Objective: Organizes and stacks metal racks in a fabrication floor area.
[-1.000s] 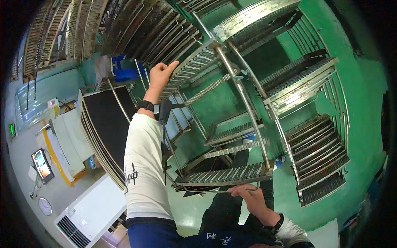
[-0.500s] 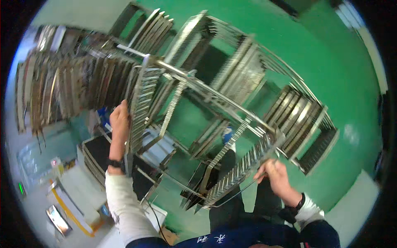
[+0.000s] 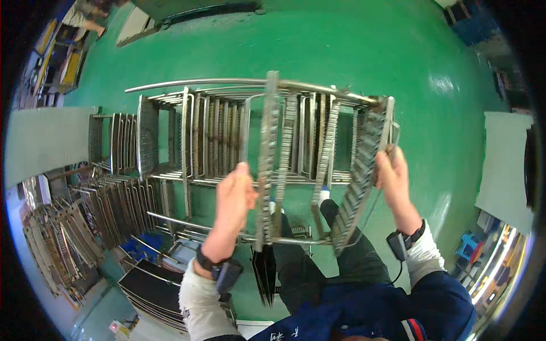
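A metal slotted rack (image 3: 266,125) hangs between my two hands, over my legs and in front of the racks on the floor. Its two toothed side panels are joined by long bars at the far and near ends. My left hand (image 3: 232,196) grips the left panel at its outer edge; the fingertips are partly hidden. My right hand (image 3: 393,173) is closed around the outer side of the right panel (image 3: 361,182), by a thin wire handle. Dark bands with small boxes sit on both wrists.
More metal racks (image 3: 216,136) stand in a row just beyond the held one. Several others (image 3: 114,207) crowd the left side. A stack of black panels (image 3: 153,290) lies at lower left. Grey boards flank both sides of the green floor (image 3: 341,45). Part of a person shows at top left.
The rack has swung from a slant to nearly level with the view, away from the crowded racks at left. Both hands keep their hold. My view has turned too.
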`<control>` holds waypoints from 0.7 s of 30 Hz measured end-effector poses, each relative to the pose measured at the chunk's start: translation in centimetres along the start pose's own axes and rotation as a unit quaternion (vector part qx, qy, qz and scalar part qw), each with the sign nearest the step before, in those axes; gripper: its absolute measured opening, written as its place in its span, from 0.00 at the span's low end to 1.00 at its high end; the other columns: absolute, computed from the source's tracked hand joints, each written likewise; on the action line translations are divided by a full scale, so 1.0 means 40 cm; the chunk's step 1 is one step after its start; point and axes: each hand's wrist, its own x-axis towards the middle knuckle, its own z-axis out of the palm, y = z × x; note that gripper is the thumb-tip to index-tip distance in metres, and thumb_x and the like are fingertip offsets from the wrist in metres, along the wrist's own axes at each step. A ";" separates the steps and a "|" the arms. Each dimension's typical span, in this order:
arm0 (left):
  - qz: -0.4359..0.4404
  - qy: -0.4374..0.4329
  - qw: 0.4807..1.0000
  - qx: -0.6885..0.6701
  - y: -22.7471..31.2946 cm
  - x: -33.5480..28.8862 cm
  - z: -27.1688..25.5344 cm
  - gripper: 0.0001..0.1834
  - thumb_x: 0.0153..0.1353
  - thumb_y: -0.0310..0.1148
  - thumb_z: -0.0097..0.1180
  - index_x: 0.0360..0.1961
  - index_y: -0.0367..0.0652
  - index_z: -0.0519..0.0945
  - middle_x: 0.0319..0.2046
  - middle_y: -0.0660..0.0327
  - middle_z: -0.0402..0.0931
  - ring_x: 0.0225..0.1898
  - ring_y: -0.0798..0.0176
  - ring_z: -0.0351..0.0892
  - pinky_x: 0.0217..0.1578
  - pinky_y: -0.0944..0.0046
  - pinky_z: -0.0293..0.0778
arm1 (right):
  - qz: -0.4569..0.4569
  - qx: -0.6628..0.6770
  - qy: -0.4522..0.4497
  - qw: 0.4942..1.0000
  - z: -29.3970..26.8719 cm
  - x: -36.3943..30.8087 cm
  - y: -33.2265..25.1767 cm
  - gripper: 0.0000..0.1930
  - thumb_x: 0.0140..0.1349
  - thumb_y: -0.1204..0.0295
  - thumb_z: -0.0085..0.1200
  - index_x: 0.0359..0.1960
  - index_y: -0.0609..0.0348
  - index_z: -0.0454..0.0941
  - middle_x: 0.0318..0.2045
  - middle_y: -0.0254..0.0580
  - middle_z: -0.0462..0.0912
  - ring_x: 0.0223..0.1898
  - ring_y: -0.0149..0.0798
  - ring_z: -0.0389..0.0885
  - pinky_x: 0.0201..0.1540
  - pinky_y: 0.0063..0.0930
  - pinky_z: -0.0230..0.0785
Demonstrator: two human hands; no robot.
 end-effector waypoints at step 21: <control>-0.088 -0.058 0.994 -0.020 -0.183 0.297 0.418 0.26 0.72 0.54 0.46 0.21 0.48 0.66 0.14 0.68 0.61 0.17 0.68 0.68 0.15 0.67 0.63 | 0.027 0.046 0.028 0.998 -0.209 0.448 0.325 0.12 0.67 0.61 0.56 0.37 0.58 0.77 0.23 0.26 0.75 0.22 0.21 0.67 0.22 0.21 0.58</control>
